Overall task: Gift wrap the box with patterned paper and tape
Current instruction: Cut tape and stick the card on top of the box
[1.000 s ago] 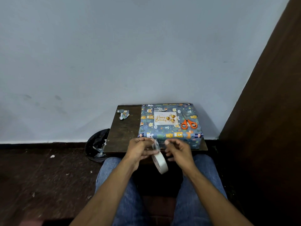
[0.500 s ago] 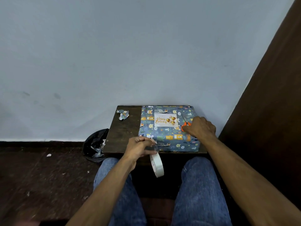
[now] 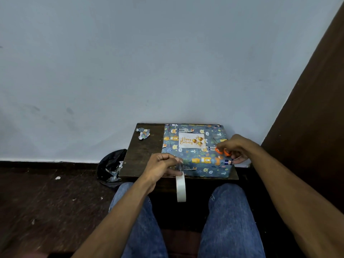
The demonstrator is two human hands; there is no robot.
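Box: the wrapped box [image 3: 195, 155] in blue animal-print paper lies on the right part of a small dark table [image 3: 141, 155] against the wall, a "Happy Birthday" card [image 3: 191, 140] on top.
Left hand: the left hand [image 3: 162, 168] pinches a pulled strip of tape; the tape roll [image 3: 181, 189] hangs below at the table's near edge.
Right hand: the right hand [image 3: 234, 148] grips the orange-handled scissors [image 3: 222, 151] over the box's right side.
Elsewhere: a paper scrap [image 3: 143, 133] lies at the table's far left corner.

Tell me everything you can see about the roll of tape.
The white ring-shaped roll of tape hangs edge-on, upright, below the near edge of the small dark wooden table, between the person's knees. It looks like matte paper or cloth tape, mostly full. A clear-looking strip is pulled up from its top and pinched by the left hand, which carries the roll. Nothing else touches it.
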